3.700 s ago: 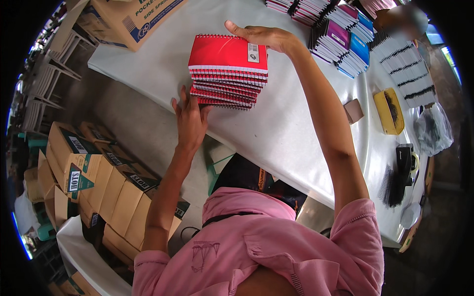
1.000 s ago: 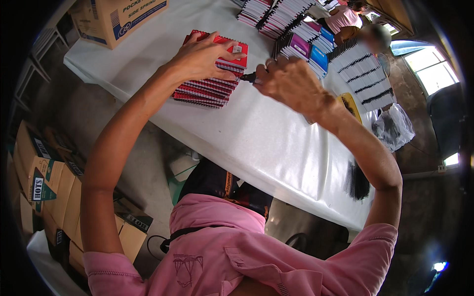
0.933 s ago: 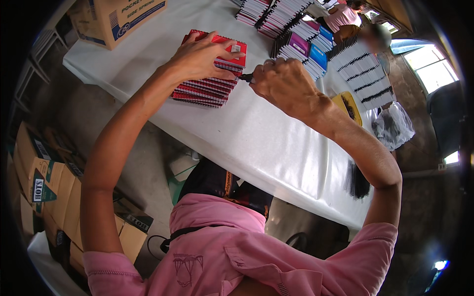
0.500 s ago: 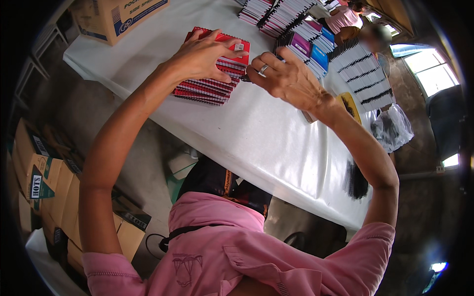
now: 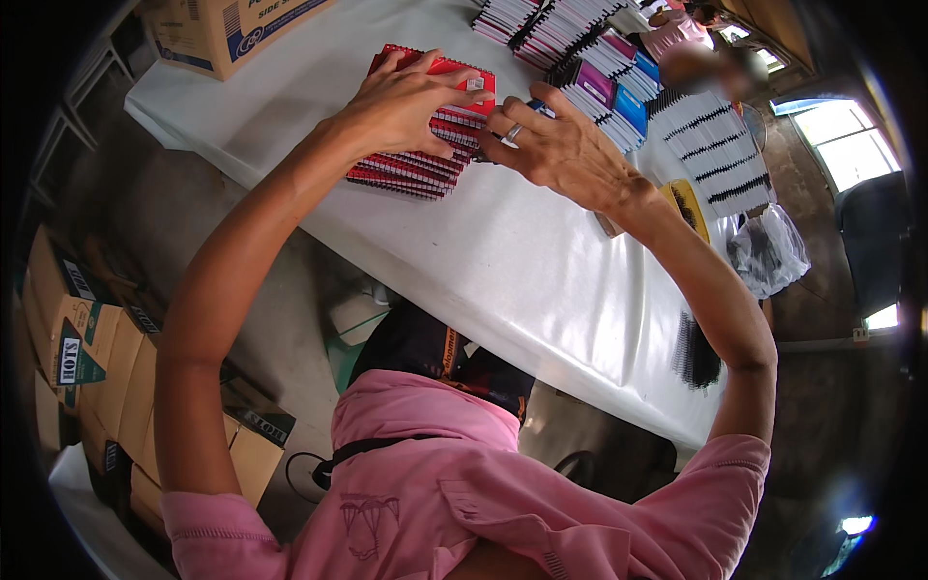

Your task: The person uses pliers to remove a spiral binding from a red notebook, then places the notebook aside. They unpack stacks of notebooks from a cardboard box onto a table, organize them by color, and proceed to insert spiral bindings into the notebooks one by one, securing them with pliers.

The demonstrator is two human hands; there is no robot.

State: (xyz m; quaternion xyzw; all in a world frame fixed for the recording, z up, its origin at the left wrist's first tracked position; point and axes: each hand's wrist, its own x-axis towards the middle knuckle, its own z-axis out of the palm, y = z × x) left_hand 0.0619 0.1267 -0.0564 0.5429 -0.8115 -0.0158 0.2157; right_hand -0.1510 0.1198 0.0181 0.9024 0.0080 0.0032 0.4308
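Observation:
A stack of red spiral notebooks (image 5: 411, 174) sits on the white-covered table, bindings toward me. My left hand (image 5: 411, 106) spreads over the top red cover, fingers apart and thumb down at the bound edge. At the stack's right corner, my right hand (image 5: 556, 145), wearing a ring, has its fingers closed around a small dark tool (image 5: 480, 156). Only the tip of that tool shows, close to the end of a binding; its kind is hidden by the hand.
Stacks of notebooks with purple and blue covers (image 5: 609, 101) and white bound stacks (image 5: 715, 159) stand at the far right. Near them are a yellow tray (image 5: 684, 208), a clear plastic bag (image 5: 768, 251) and black binding coils (image 5: 698, 353). Cartons (image 5: 106, 358) lie lower left; another person (image 5: 677, 34) is beyond.
The view has shifted slightly. Both hands keep nearly the same places, the left over the red stack and the right at its corner.

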